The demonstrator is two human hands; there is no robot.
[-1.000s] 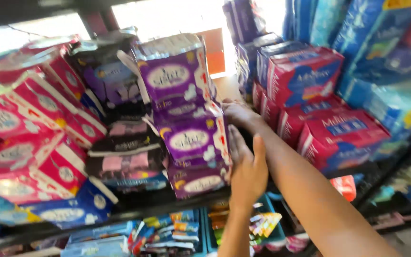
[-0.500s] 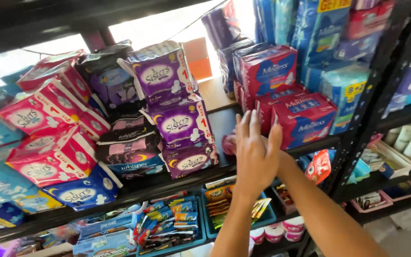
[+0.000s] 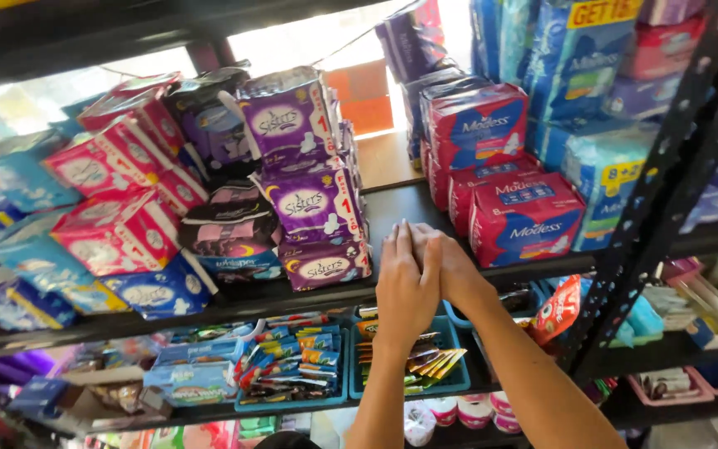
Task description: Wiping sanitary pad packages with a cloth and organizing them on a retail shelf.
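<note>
Head view, shop shelving. Both hands are up at the middle shelf (image 3: 392, 204), in the bare gap between two stacks.

Left hand (image 3: 405, 287): fingers straight and together, pointing up and into the gap, holding nothing. Right hand (image 3: 459, 270): pressed against the left one, fingers (image 3: 425, 237) also straight and partly hidden behind it; nothing held that I can see.

Nearest things: the purple stack (image 3: 313, 199) just to the left, three packs high, with its lowest purple pack (image 3: 326, 268) near the left hand's fingertips but apart from them. To the right, the red pack (image 3: 525, 220) sits at the shelf's front edge, near the right hand and not touching it. Pink packs (image 3: 114, 224) lean untidily further left. Blue trays of small sachets (image 3: 292, 366) sit on the shelf below.

Judgement: the hands are between grasps, at the stage of straightening stock. Either neighbouring stack is within reach. The next move calls for parting the hands and setting flat palms on a pack's sides. The purple stack leans, so I would steady it low.
</note>
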